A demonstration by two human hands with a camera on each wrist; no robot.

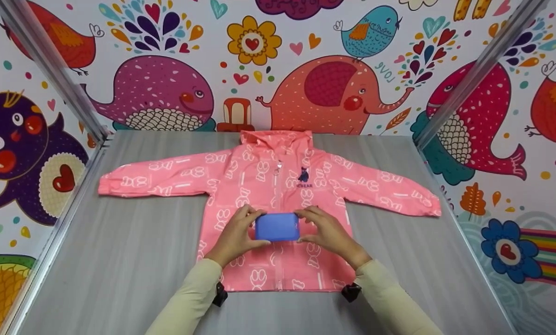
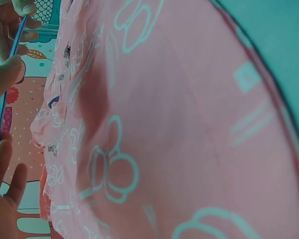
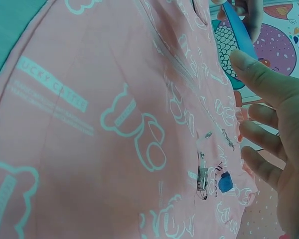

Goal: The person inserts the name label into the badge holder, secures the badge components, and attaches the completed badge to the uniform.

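Observation:
A pink hooded jacket with white line prints lies front up, its zip down the middle and both sleeves spread. Over its lower half, a thin blue rectangular card-like piece is held level between two hands. My left hand pinches its left edge with thumb and fingers; my right hand pinches the right edge. The left wrist view shows the blue piece nearly edge-on, thin and apart from the cloth. In the right wrist view, the right thumb touches its end. What kind of thing it is cannot be told.
The jacket lies on a grey table. Metal posts stand at its back corners, with printed cartoon walls behind and at the sides. A dark wrist device sits below each forearm, close to the jacket's hem.

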